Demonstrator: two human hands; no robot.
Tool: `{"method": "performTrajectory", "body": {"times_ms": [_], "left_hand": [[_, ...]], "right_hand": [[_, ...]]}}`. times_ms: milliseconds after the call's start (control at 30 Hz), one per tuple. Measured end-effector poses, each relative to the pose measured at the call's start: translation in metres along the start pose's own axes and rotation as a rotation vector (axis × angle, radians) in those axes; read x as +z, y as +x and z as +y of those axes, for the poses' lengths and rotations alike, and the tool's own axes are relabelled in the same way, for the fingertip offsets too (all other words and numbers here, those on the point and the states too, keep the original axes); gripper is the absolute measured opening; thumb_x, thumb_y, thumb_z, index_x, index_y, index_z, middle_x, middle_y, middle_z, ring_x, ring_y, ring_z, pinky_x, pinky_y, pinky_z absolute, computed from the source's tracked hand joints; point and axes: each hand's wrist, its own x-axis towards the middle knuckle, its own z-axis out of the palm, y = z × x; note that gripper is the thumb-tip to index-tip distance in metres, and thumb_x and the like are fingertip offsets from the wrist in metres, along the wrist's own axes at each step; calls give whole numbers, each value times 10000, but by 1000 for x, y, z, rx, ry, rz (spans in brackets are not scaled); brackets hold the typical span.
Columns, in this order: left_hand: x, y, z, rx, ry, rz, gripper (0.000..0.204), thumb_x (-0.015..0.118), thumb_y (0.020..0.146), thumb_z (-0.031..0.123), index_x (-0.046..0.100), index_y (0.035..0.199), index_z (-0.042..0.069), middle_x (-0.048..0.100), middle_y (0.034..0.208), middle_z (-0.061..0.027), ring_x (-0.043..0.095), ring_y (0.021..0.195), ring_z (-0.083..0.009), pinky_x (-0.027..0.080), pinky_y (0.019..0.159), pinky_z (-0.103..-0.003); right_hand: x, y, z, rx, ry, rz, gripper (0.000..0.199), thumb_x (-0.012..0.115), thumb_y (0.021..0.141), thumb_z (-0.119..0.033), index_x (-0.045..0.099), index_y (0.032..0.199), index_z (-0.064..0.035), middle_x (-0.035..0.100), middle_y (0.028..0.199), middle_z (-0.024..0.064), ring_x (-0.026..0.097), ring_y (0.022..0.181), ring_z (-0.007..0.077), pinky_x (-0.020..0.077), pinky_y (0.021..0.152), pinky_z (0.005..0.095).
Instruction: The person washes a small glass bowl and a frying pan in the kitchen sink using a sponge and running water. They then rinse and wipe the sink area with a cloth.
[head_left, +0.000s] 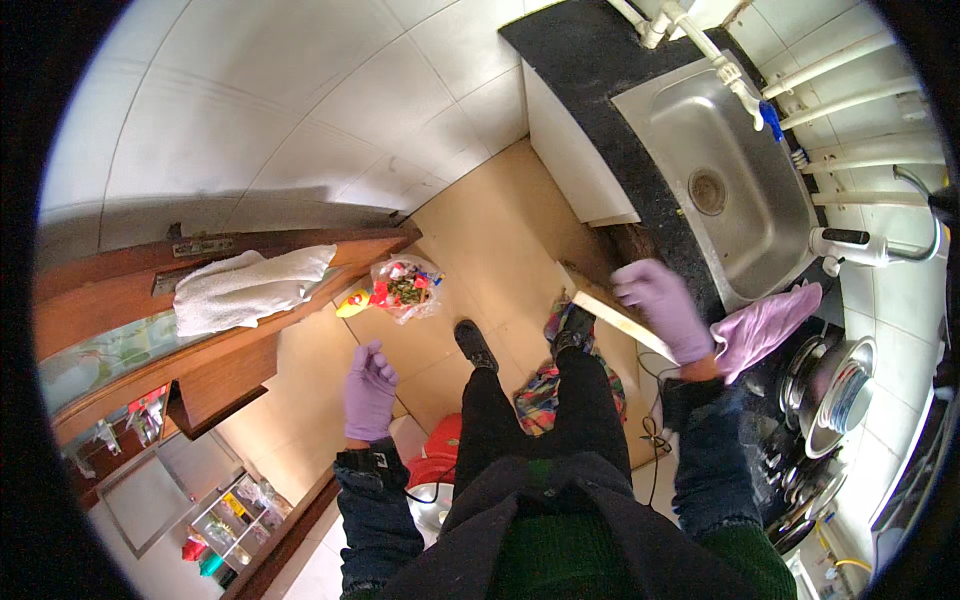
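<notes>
Both my hands wear thin lavender gloves. My left hand (370,393) hangs over the floor at the left, its fingers loosely bent and holding nothing. On the right, my right hand (665,308) hovers above the wooden edge of an open cabinet door (622,325). Its fingers are loosely curved with nothing visible in them; I cannot tell whether it touches the door. Beside that wrist, a pink cloth (765,328) lies over the edge of the black counter (600,120). A steel sink (735,225) is set into this counter.
A clear plastic bag of scraps (408,288) lies on the tan floor ahead of my feet. Under my right foot is a plaid cloth (537,400). A white towel (250,290) drapes over the wooden door at left. Stacked metal bowls (845,390) stand right; a black cable (655,435) trails below.
</notes>
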Motion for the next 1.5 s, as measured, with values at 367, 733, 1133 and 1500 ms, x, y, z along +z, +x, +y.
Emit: {"method": "performTrajectory", "body": {"times_ms": [367, 733, 1133, 1500], "left_hand": [[-142, -28, 35, -73, -4, 52, 250, 565, 1025, 323, 611, 1090, 86, 509, 798, 28, 450, 680, -97, 393, 617, -246], [-116, -1, 57, -111, 88, -86, 234, 580, 1020, 305, 614, 1106, 89, 536, 773, 40, 480, 653, -89, 418, 593, -234], [151, 9, -21, -237, 313, -518, 190, 593, 1012, 264, 625, 1052, 81, 552, 832, 42, 525, 766, -89, 433, 701, -242], [425, 47, -120, -364, 214, -1068, 497, 300, 1098, 317, 405, 1454, -13, 472, 1479, -193, 416, 1409, -325, 308, 1189, -443]], "right_hand": [[428, 86, 139, -77, -595, -196, 389, 593, 849, -260, 653, 1167, -46, 630, 1240, 229, 628, 1091, 382, 509, 874, 477], [411, 94, 124, -72, 126, -305, 300, 623, 911, -136, 652, 1175, 3, 714, 1059, 102, 663, 999, 212, 525, 903, 350], [90, 7, 15, -168, 607, 140, 140, 625, 994, -145, 674, 1037, -22, 712, 919, 56, 685, 808, 132, 577, 754, 286], [-174, 76, -121, -500, -764, 1039, 388, 643, 880, -85, 590, 1262, -41, 650, 1140, 212, 650, 1012, 390, 538, 876, 438]]}}
